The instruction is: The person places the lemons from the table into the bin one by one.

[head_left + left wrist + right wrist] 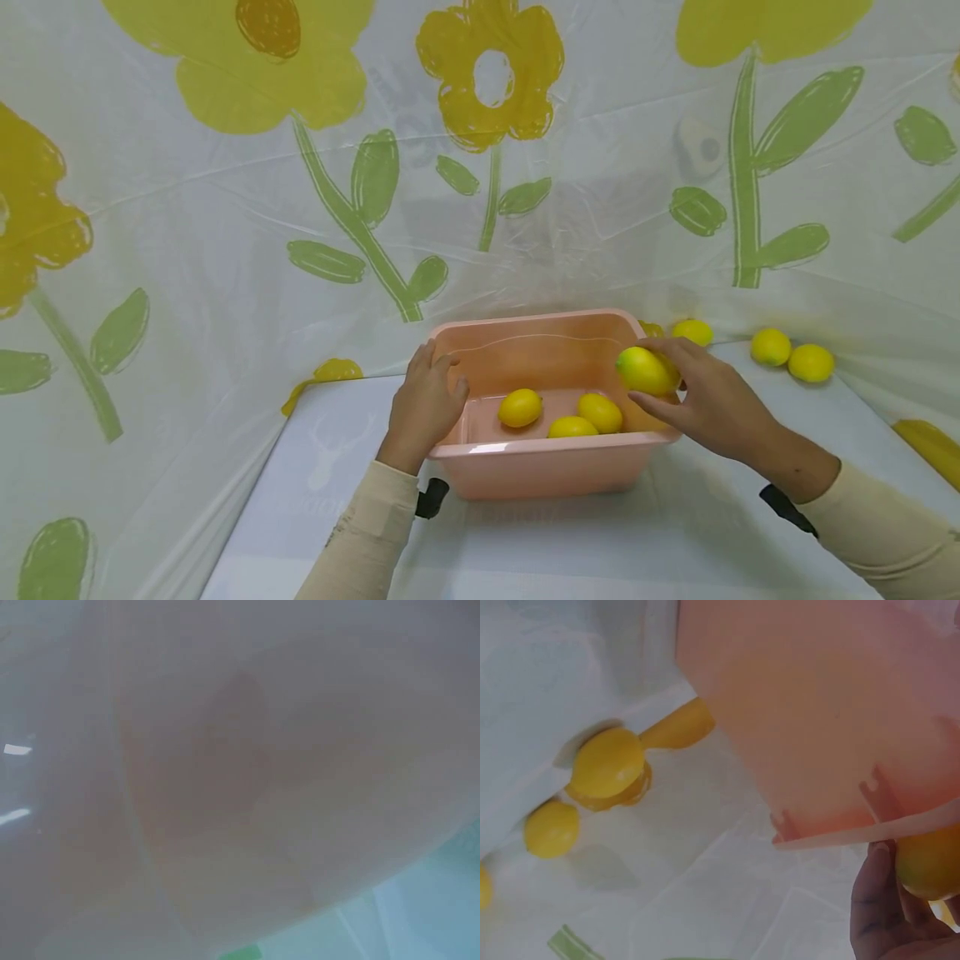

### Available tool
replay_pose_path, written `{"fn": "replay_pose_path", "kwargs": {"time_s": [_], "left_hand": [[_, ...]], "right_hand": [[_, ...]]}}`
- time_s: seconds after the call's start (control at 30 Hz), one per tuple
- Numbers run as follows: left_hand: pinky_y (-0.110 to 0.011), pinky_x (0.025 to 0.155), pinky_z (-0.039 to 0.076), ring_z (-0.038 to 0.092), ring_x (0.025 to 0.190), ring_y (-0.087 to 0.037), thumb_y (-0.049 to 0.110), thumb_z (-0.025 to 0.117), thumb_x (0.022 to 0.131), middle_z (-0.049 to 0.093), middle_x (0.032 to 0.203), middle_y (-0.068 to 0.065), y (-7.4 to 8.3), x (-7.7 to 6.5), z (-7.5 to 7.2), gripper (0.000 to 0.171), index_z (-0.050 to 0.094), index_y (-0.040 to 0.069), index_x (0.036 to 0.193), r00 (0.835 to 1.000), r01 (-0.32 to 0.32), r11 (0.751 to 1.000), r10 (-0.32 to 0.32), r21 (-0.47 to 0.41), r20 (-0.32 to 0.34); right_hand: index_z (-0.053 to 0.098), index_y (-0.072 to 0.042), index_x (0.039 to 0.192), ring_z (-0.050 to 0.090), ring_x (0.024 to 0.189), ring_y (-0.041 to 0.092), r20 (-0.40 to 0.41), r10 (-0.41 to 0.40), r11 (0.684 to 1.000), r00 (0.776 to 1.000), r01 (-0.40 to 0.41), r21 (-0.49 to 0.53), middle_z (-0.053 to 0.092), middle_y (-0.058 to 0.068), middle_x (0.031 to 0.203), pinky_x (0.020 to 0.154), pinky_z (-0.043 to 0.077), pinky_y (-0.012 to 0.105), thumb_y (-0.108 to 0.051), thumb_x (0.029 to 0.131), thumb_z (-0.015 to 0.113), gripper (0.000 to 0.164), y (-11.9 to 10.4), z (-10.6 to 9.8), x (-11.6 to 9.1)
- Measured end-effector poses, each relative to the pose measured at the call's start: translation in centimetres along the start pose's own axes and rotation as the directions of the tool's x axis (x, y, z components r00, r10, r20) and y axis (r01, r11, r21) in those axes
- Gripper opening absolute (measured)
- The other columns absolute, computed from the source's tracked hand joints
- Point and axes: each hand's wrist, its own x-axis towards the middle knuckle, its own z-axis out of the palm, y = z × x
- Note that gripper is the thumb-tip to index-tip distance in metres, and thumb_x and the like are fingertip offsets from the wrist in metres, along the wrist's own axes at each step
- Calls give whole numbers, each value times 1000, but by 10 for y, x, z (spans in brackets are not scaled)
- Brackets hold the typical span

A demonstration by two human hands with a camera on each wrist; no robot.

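My right hand (712, 400) pinches a yellow lemon (647, 372) between thumb and fingers, over the right rim of a pink plastic basin (547, 471). The right wrist view shows that lemon (930, 862) by the basin's rim, partly cut off by the frame edge. My left hand (427, 404) rests at the basin's left rim, fingers loosely bent and a gap between thumb and forefinger. Inside the basin lie three lemons: one to the left (520, 408), one to the right (599, 412), and one half hidden by the front wall (572, 427). A blurred pale surface fills most of the left wrist view.
Right of the basin, three more lemons lie along the table's back edge: one close behind my right hand (692, 332) and a pair farther right (771, 347). A white sheet (600, 208) printed with yellow flowers hangs behind the white table (337, 483).
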Motion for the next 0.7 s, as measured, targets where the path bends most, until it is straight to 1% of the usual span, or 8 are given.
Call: {"fn": "replay_pose_path", "kwargs": {"time_s": [0.1, 0.2, 0.33, 0.5, 0.7], "left_hand": [[-52, 93, 45, 29, 137, -29, 32, 51, 89, 34, 146, -15, 0, 0, 1, 39, 59, 13, 121, 1000, -1, 1000, 1, 6, 1], [-52, 93, 45, 29, 137, -29, 32, 51, 89, 34, 146, -15, 0, 1, 1, 39, 59, 13, 121, 1000, 0, 1000, 0, 12, 2], [-51, 93, 45, 29, 137, -28, 33, 51, 89, 34, 147, -14, -1, 1, 1, 39, 59, 14, 122, 1000, 4, 1000, -5, 19, 7], [-52, 93, 45, 28, 138, -28, 31, 52, 88, 33, 147, -14, -1, 1, 1, 38, 59, 14, 122, 1000, 7, 1000, -7, 4, 6], [-51, 93, 45, 28, 137, -28, 32, 51, 89, 33, 147, -14, -1, 1, 1, 39, 59, 13, 122, 1000, 4, 1000, -4, 0, 6]], "right_hand": [[48, -13, 125, 50, 70, 11, 12, 1, 1000, 1000, -1, 0, 57, 1, 99, 58, 48, 21, -46, 75, 71, 64, -1, 2, 1], [49, -14, 125, 53, 74, 13, 31, 11, 1000, 999, -11, 5, 58, 3, 104, 63, 53, 28, -50, 75, 68, 65, -2, 3, 2], [50, -16, 125, 54, 81, 16, 63, 19, 1000, 998, -20, 16, 58, 3, 109, 70, 55, 35, -55, 76, 64, 64, -5, 5, 4], [49, -19, 125, 53, 84, 17, 95, 23, 999, 995, -25, 22, 56, 2, 110, 74, 54, 37, -56, 76, 63, 63, -8, 8, 6], [48, -21, 126, 53, 82, 16, 109, -5, 1000, 994, 3, 17, 56, 2, 108, 71, 54, 35, -52, 76, 66, 61, -10, 10, 9]]}}
